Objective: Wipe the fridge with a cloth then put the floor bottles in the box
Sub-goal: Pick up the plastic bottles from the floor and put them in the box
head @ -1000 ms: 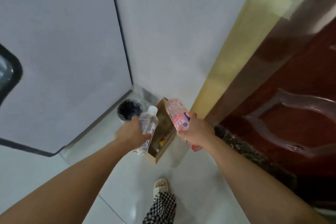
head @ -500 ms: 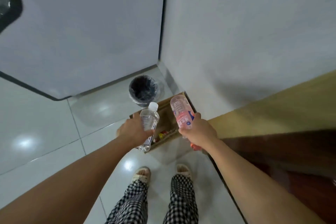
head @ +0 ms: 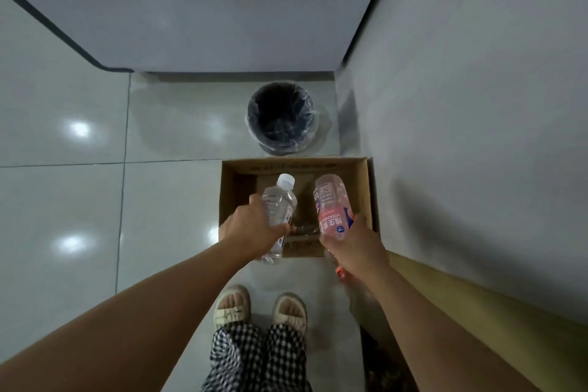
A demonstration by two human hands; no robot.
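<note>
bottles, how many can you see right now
2. A clear bottle in the left hand and a pink bottle in the right hand, both above the cardboard box. Others may lie hidden inside.

You have turned to face the box squarely, and both your feet now stand just before its near wall. Your left hand has carried the clear bottle over the box's opening, and your right hand has brought the pink bottle there beside it.
</note>
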